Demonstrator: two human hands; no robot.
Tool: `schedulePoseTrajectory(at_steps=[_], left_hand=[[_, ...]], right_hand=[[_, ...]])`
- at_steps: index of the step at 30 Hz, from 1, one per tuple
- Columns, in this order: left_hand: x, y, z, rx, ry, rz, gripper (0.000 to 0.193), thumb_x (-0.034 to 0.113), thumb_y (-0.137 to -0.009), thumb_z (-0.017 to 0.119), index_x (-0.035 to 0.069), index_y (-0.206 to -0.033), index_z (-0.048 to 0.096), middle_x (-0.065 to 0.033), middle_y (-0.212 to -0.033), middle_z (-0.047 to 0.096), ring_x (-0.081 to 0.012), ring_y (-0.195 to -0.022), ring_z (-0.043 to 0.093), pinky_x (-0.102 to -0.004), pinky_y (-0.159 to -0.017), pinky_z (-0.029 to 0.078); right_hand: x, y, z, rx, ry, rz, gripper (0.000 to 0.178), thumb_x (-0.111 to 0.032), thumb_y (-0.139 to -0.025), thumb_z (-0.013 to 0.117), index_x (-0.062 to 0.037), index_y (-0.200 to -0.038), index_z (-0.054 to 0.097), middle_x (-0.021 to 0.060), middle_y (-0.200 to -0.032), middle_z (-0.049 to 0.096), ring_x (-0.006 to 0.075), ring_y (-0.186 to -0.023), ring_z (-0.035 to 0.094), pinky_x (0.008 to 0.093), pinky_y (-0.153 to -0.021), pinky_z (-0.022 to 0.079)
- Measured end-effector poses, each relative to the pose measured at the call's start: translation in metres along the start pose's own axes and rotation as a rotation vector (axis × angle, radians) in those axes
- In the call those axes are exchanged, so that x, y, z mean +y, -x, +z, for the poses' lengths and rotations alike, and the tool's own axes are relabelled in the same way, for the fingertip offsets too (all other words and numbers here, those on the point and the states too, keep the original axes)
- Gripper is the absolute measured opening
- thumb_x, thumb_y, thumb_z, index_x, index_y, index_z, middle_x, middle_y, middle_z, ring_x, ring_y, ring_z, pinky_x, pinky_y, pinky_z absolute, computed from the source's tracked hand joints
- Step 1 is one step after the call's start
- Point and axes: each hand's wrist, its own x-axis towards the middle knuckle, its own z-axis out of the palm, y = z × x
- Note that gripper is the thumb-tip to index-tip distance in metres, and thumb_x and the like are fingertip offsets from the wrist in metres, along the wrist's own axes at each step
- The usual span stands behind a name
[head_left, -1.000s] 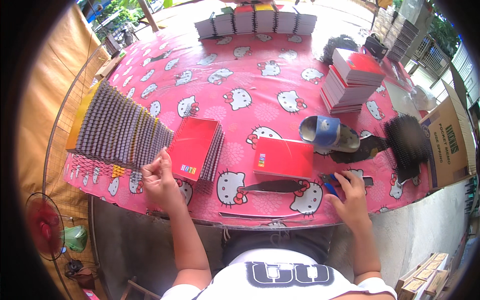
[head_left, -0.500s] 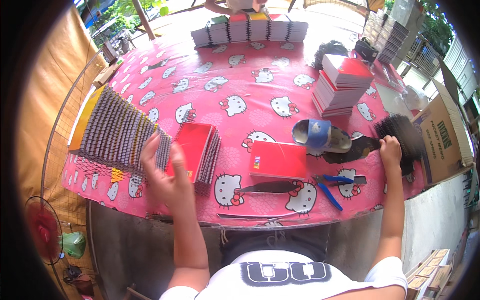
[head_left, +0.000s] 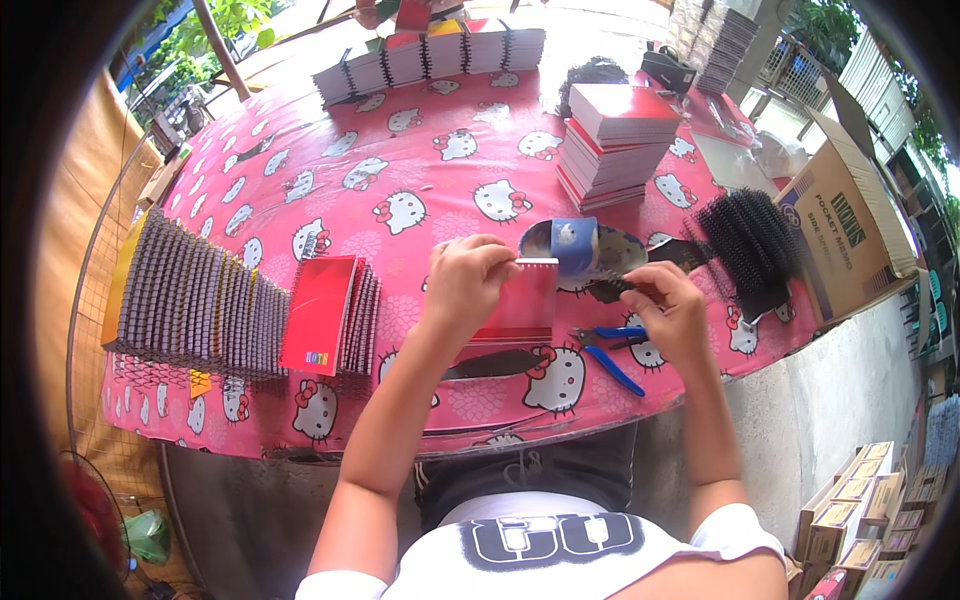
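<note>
My left hand (head_left: 468, 283) is closed on the upper left edge of a red-covered notepad (head_left: 515, 310), whose white top edge shows a row of punched holes. My right hand (head_left: 665, 303) is pinched around a thin dark piece that looks like a black spiral binding coil (head_left: 608, 276), just right of the notepad. Behind the pad lies a blue slipper (head_left: 572, 245). Cutting pliers with blue handles (head_left: 612, 365) rest below my right hand, and a dark flat strip (head_left: 495, 364) lies in front of the pad.
Spiral-bound notebooks (head_left: 200, 300) are stacked at left, beside a red bound pile (head_left: 322, 315). Black coils (head_left: 748, 240) are heaped at right next to an open carton (head_left: 850, 215). Unbound red pads (head_left: 615, 150) stand behind the slipper; more notebooks (head_left: 430, 58) line the far edge.
My left hand has come right, from beside the bound notebooks to the red notepad, and grips its edge. My right hand has moved left from the coil heap toward the notepad. The view has shifted.
</note>
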Motion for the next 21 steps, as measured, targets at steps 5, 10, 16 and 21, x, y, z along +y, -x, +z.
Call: schedulePoseTrajectory(at_steps=[5,10,16,21], left_hand=[[0.026,0.023,-0.023,0.090,-0.049,0.273,0.009,0.018,-0.078,0.074,0.011,-0.084,0.071,-0.0017,-0.079,0.067,-0.0189,-0.076,0.061,-0.0383,-0.089,0.038],[0.030,0.026,-0.021,0.176,-0.062,0.245,0.009,0.016,-0.078,0.075,0.011,-0.084,0.072,-0.0010,-0.078,0.067,-0.0164,-0.075,0.061,-0.0382,-0.092,0.038],[0.025,0.026,-0.017,0.209,-0.014,0.265,0.012,0.019,-0.077,0.076,0.013,-0.087,0.073,-0.0003,-0.079,0.067,-0.0155,-0.075,0.060,-0.0395,-0.093,0.037],[0.023,0.029,-0.015,0.198,-0.042,0.241,0.014,0.022,-0.075,0.077,0.014,-0.086,0.073,-0.0001,-0.086,0.067,-0.0160,-0.079,0.060,-0.0391,-0.095,0.036]], right_hand=[[-0.026,-0.002,0.017,-0.073,-0.103,-0.096,0.021,0.002,-0.074,0.074,-0.0027,-0.095,0.070,0.0071,-0.089,0.065,0.0138,-0.072,0.063,0.0267,-0.061,0.050],[-0.030,-0.012,0.022,-0.065,-0.109,-0.065,0.017,0.004,-0.075,0.072,-0.0019,-0.091,0.069,0.0066,-0.088,0.065,0.0127,-0.074,0.062,0.0254,-0.064,0.050],[-0.021,-0.015,0.018,-0.295,-0.348,0.084,0.013,0.004,-0.078,0.071,0.0007,-0.090,0.067,0.0030,-0.085,0.063,0.0069,-0.076,0.059,0.0209,-0.063,0.046],[-0.030,-0.026,0.016,-0.475,-0.432,0.382,0.009,-0.004,-0.086,0.066,0.0029,-0.091,0.065,0.0024,-0.079,0.060,0.0087,-0.074,0.058,0.0231,-0.063,0.047]])
